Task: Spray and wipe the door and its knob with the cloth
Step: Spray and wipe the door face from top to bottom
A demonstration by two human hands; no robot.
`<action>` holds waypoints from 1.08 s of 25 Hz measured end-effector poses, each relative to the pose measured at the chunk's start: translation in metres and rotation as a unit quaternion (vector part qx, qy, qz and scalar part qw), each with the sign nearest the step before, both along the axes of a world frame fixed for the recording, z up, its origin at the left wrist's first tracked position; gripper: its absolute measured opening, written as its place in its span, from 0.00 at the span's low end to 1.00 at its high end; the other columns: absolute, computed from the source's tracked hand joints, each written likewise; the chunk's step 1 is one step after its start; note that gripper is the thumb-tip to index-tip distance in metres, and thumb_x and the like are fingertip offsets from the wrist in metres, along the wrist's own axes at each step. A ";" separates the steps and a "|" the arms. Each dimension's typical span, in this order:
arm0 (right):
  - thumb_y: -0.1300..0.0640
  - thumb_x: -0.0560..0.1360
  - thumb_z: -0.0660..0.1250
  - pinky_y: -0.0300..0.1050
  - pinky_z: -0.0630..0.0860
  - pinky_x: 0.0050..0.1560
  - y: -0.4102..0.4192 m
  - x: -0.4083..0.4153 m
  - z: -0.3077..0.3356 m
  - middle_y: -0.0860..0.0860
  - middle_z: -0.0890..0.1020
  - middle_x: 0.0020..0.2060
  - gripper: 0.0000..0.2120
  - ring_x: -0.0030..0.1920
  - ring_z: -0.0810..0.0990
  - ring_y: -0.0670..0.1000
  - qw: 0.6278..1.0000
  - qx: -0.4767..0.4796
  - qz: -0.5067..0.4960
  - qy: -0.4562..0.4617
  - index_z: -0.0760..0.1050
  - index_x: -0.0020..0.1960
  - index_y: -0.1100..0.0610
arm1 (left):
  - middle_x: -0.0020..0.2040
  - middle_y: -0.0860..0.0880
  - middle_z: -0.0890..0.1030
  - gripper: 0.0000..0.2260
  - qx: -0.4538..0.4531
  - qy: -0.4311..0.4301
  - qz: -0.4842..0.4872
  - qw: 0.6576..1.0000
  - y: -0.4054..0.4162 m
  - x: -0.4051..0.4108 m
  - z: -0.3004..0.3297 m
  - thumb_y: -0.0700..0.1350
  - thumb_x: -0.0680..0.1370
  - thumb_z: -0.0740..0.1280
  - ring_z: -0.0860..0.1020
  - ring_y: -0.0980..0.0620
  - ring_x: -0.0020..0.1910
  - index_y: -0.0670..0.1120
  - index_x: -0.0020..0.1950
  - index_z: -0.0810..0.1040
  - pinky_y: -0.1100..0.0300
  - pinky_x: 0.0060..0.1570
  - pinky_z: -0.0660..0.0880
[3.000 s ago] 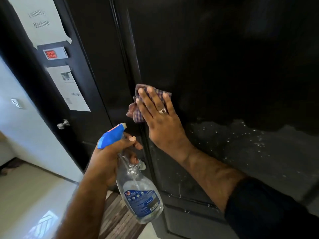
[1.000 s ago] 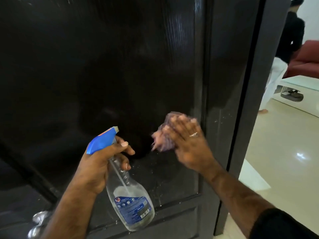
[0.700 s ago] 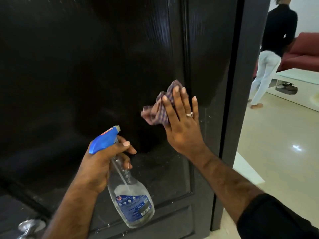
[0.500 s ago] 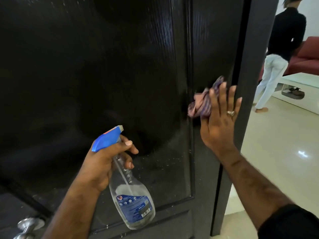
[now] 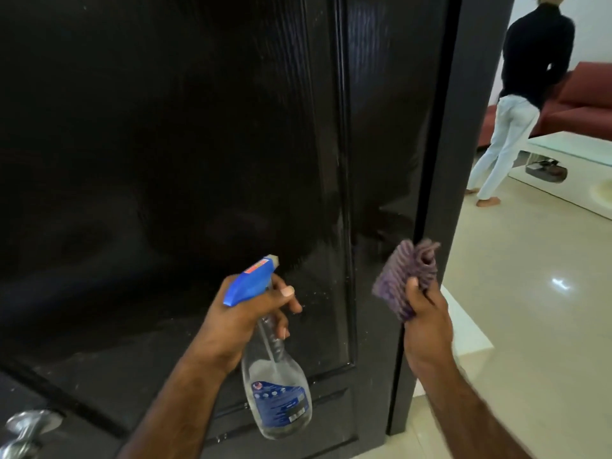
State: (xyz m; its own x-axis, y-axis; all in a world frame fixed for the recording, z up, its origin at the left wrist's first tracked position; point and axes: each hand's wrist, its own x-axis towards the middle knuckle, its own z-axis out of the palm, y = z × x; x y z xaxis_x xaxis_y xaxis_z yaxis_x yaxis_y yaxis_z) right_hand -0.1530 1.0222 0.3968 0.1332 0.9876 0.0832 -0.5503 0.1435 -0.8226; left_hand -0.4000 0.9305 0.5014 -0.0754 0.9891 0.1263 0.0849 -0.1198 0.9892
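Our right hand (image 5: 427, 321) grips the bunched purple cloth (image 5: 405, 281) just off the door (image 5: 198, 160) edge — whether it touches, we cannot tell. Our left hand (image 5: 245, 313) is curled round the spray bottle (image 5: 275, 389), nozzle toward the panel. We judge we are mid-wipe; the knob (image 5: 25, 432), low left, looks unreached — next, spray it and rub around it.

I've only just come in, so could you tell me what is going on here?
A person is cleaning a glossy black door. The left hand grips a clear spray bottle with a blue trigger head, nozzle towards the door. The right hand holds a bunched purple cloth near the door's edge. The silver knob sits lower left, untouched.
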 end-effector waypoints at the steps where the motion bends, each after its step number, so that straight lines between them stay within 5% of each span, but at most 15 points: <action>1: 0.54 0.83 0.64 0.46 0.86 0.54 -0.012 0.005 -0.002 0.49 0.89 0.56 0.15 0.60 0.87 0.53 0.991 -0.061 0.055 0.110 0.85 0.65 0.53 | 0.45 0.34 0.85 0.12 -0.007 0.011 -0.015 1.000 0.000 0.004 -0.011 0.46 0.76 0.75 0.78 0.40 0.31 0.37 0.46 0.79 0.42 0.41 0.79; 4: 0.51 0.86 0.60 0.57 0.86 0.58 -0.041 0.014 -0.013 0.60 0.85 0.65 0.19 0.62 0.87 0.61 0.944 -0.167 0.142 0.245 0.88 0.61 0.58 | 0.46 0.35 0.85 0.19 -0.046 0.027 -0.056 0.997 -0.004 0.026 -0.051 0.50 0.78 0.74 0.79 0.39 0.31 0.33 0.48 0.78 0.40 0.41 0.78; 8: 0.51 0.86 0.62 0.66 0.72 0.77 -0.057 0.017 -0.049 0.61 0.79 0.73 0.19 0.73 0.79 0.63 0.942 -0.193 0.139 0.234 0.79 0.73 0.57 | 0.48 0.38 0.87 0.18 -0.078 0.033 -0.082 0.993 -0.018 0.053 -0.099 0.48 0.78 0.74 0.78 0.39 0.30 0.32 0.47 0.79 0.42 0.36 0.77; 11: 0.54 0.84 0.64 0.61 0.81 0.67 -0.065 0.020 -0.067 0.57 0.85 0.66 0.20 0.65 0.85 0.59 0.951 -0.203 0.138 0.190 0.77 0.74 0.59 | 0.43 0.39 0.86 0.17 -0.120 0.051 -0.092 0.987 -0.034 0.068 -0.125 0.48 0.79 0.75 0.79 0.40 0.31 0.33 0.46 0.79 0.48 0.37 0.79; 15: 0.52 0.85 0.65 0.66 0.72 0.76 -0.081 0.018 -0.088 0.59 0.80 0.73 0.23 0.72 0.80 0.63 0.947 -0.238 0.163 0.140 0.73 0.79 0.58 | 0.35 0.36 0.81 0.18 -0.171 0.061 -0.094 0.979 -0.056 0.088 -0.148 0.45 0.75 0.80 0.77 0.44 0.29 0.34 0.41 0.77 0.53 0.33 0.77; 18: 0.52 0.84 0.67 0.66 0.72 0.76 -0.094 0.013 -0.092 0.59 0.80 0.72 0.23 0.69 0.81 0.62 0.944 -0.262 0.169 0.112 0.76 0.77 0.58 | 0.30 0.46 0.78 0.19 -0.202 0.101 -0.087 0.970 -0.067 0.095 -0.157 0.48 0.71 0.83 0.79 0.47 0.29 0.39 0.38 0.77 0.54 0.34 0.79; 22: 0.52 0.82 0.67 0.61 0.81 0.65 -0.102 0.010 -0.087 0.57 0.84 0.67 0.22 0.63 0.85 0.61 0.949 -0.263 0.152 0.083 0.78 0.74 0.57 | 0.31 0.50 0.81 0.16 -0.213 0.135 -0.052 0.966 -0.075 0.092 -0.156 0.47 0.72 0.83 0.82 0.52 0.30 0.41 0.38 0.78 0.59 0.37 0.81; 27: 0.51 0.82 0.66 0.58 0.84 0.61 -0.105 0.008 -0.082 0.59 0.84 0.68 0.23 0.62 0.85 0.60 0.949 -0.253 0.157 0.101 0.77 0.75 0.57 | 0.30 0.47 0.80 0.16 -0.195 0.130 -0.063 0.970 -0.078 0.087 -0.158 0.46 0.73 0.82 0.81 0.49 0.29 0.42 0.35 0.78 0.51 0.37 0.81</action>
State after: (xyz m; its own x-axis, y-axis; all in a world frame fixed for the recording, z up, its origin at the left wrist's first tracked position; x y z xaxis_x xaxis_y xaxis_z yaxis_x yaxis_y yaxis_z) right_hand -0.1450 0.9171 0.3149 -0.2119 0.8876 -0.4090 -0.6548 -0.4396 -0.6148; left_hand -0.3130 0.8522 0.3436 0.0327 0.9650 -0.2604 0.3462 0.2334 0.9086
